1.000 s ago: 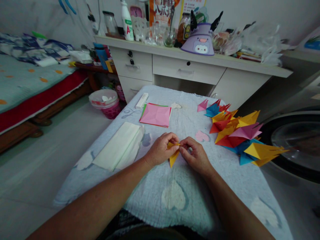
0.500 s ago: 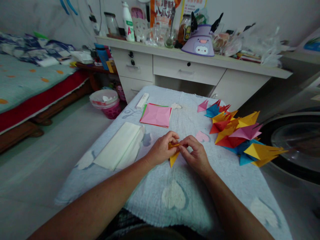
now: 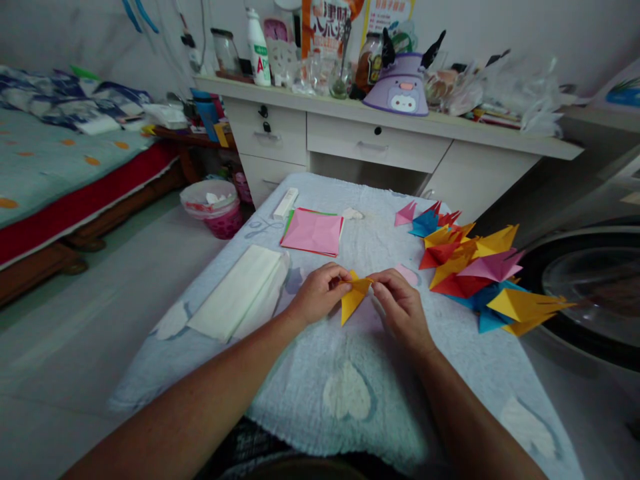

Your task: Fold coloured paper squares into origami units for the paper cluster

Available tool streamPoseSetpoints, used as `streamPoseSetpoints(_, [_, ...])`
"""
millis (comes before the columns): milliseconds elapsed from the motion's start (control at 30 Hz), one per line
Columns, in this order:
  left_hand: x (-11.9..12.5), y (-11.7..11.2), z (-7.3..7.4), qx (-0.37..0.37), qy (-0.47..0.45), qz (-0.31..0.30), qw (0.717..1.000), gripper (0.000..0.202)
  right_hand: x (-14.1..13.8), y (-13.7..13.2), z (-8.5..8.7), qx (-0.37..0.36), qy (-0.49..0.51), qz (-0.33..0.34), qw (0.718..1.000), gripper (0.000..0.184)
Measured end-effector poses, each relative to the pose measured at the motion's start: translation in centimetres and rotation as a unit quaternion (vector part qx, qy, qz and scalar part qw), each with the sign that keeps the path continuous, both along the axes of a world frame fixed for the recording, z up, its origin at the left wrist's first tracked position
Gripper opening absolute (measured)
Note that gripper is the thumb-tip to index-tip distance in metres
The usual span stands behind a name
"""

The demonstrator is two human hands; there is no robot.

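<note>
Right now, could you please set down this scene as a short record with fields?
Left hand: pinching one side of a yellow folded paper
Right hand: pinching the other side of the same paper
Surface: pale blue cloth with heart shapes
Beyond the hands, to the left: stack of square sheets, pink on top; small white box past it
Left of the hands: white packet, contents not readable
Right side: cluster of folded paper figures in yellow, red, blue and pink

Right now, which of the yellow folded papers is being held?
The yellow folded paper pinched between left hand and right hand; the other yellow ones sit untouched in the mixed-colour group at right.
</note>
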State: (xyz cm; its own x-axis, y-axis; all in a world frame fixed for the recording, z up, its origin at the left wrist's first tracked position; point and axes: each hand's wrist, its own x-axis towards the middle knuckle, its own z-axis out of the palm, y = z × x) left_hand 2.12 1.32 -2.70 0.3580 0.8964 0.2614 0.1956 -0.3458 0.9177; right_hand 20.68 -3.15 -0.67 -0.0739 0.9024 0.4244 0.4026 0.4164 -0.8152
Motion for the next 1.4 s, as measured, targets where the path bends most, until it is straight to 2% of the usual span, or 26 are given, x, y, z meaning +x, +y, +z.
streamPoseSetpoints(133, [0.0,0.3,-0.2,-0.108,-0.084,-0.041,0.99,0.007,0.4,0.4,-0.5,-0.03,0.04,-0.056,0.997,0.022])
streamPoseSetpoints(233, [0.0,0.3,-0.3,-0.153,-0.123,-0.073,0.978,0.011,0.5,0.8,-0.8,-0.011,-0.005,-0.061,0.998,0.016])
streamPoseSetpoints(333, [0.2,0.1,-0.4,-0.161,-0.146,-0.066,0.974,0.027,0.5,1.0,-1.2,0.014,-0.053,-0.015,0.998,0.01])
streamPoseSetpoints(433, [0.3,0.0,-0.4,-0.165,-0.151,-0.035,0.974,0.047,0.3,0.9,-1.6,0.008,-0.081,0.032,0.996,0.007])
streamPoseSetpoints(600, [0.4,-0.1,-0.7,-0.144,-0.128,-0.014,0.981,0.067,-0.3,0.8,-1.9,0.029,-0.126,0.065,0.99,0.039])
streamPoseSetpoints(700, [0.5,-0.1,-0.8,-0.128,-0.108,-0.006,0.986,0.074,-0.5,0.7,-1.9,0.036,-0.15,0.078,0.985,0.043])
streamPoseSetpoints(933, [0.1,0.0,-0.1,-0.132,-0.095,-0.004,0.987,0.06,0.0,0.8,-1.5,0.018,-0.116,0.067,0.991,0.014])
streamPoseSetpoints(1033, [0.1,0.1,0.0,-0.153,-0.093,-0.002,0.984,0.052,0.1,0.8,-1.3,0.005,-0.103,0.084,0.991,0.017])
streamPoseSetpoints(1200, [0.2,0.3,0.0,-0.168,-0.13,0.021,0.977,0.041,-0.4,0.5,-1.3,-0.008,-0.116,0.14,0.983,0.033])
streamPoseSetpoints(1300, [0.2,0.6,-0.2,-0.165,-0.156,0.038,0.973,0.035,-0.5,0.7,-1.8,0.001,-0.127,0.136,0.983,0.028])
streamPoseSetpoints(1400, [0.0,0.9,-0.6,-0.149,-0.167,0.056,0.973,0.031,-0.2,1.1,-2.5,-0.014,-0.09,0.105,0.99,0.024])
